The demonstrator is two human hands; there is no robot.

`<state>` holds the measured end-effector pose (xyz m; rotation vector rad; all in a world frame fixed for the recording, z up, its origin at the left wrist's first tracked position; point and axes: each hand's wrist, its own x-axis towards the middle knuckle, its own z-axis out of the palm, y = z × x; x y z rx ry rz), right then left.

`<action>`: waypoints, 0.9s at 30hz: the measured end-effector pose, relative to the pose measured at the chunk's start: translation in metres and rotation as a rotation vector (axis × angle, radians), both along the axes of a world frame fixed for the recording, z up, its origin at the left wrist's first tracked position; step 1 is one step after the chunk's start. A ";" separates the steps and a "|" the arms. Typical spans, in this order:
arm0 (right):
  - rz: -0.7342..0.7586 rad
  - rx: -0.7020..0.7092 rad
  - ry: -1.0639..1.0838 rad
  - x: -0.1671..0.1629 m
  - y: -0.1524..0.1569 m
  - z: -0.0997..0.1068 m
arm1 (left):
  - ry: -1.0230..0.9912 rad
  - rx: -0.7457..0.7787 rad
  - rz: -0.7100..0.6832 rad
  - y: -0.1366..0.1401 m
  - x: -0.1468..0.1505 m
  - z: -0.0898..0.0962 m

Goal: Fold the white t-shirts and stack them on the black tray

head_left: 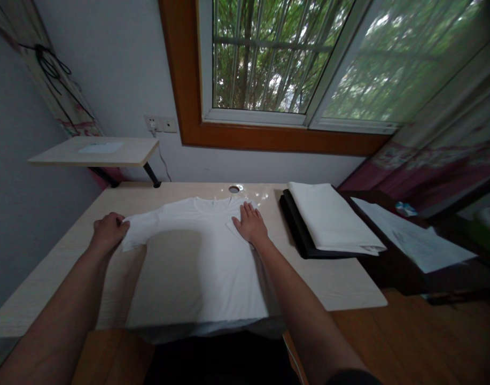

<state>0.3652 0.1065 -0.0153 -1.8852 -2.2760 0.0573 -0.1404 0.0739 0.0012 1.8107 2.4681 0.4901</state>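
Observation:
A white T-shirt (224, 267) lies spread on the wooden desk, neckline toward the window, its hem hanging over the front edge. The sleeve on the left is stretched out sideways, and my left hand (109, 232) pinches its end. My right hand (251, 223) rests flat on the shirt near the shoulder at the right, fingers extended. Under that hand the right sleeve appears folded inward over the body of the shirt. A shadow falls across the middle of the cloth.
Folded white cloth (333, 216) lies on folded black cloth (295, 230) at the desk's (357, 280) right. A small raised shelf (128, 152) stands at the back left. A cable hole (234, 189) is near the back edge. Beyond, a dark surface holds a paper sheet (413, 235).

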 end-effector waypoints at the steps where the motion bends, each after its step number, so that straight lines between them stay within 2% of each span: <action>1: 0.001 0.000 0.003 0.000 0.000 0.000 | -0.045 0.012 0.021 -0.002 0.004 0.003; 5: -0.002 0.000 0.014 0.000 0.000 0.001 | -0.181 0.116 0.079 -0.007 0.022 0.019; 10: -0.007 0.018 0.024 -0.001 -0.001 0.001 | -0.144 0.231 -0.036 -0.007 0.048 0.045; 14: -0.010 0.014 0.023 0.000 -0.001 0.001 | -0.085 0.199 -0.162 -0.010 0.077 0.069; 17: -0.009 0.018 0.025 0.000 -0.001 0.000 | -0.057 0.145 -0.250 -0.011 0.101 0.079; 20: -0.013 0.020 0.026 0.000 -0.001 0.000 | -0.086 0.080 -0.379 -0.014 0.123 0.080; 23: -0.013 0.010 0.029 0.000 -0.001 0.001 | -0.218 -0.014 -0.571 -0.021 0.138 0.075; 25: -0.013 0.011 0.032 0.000 -0.001 0.002 | -0.315 -0.031 -0.665 -0.027 0.140 0.070; 27: -0.012 0.018 0.033 -0.001 -0.001 0.002 | -0.379 0.006 -0.691 -0.032 0.134 0.064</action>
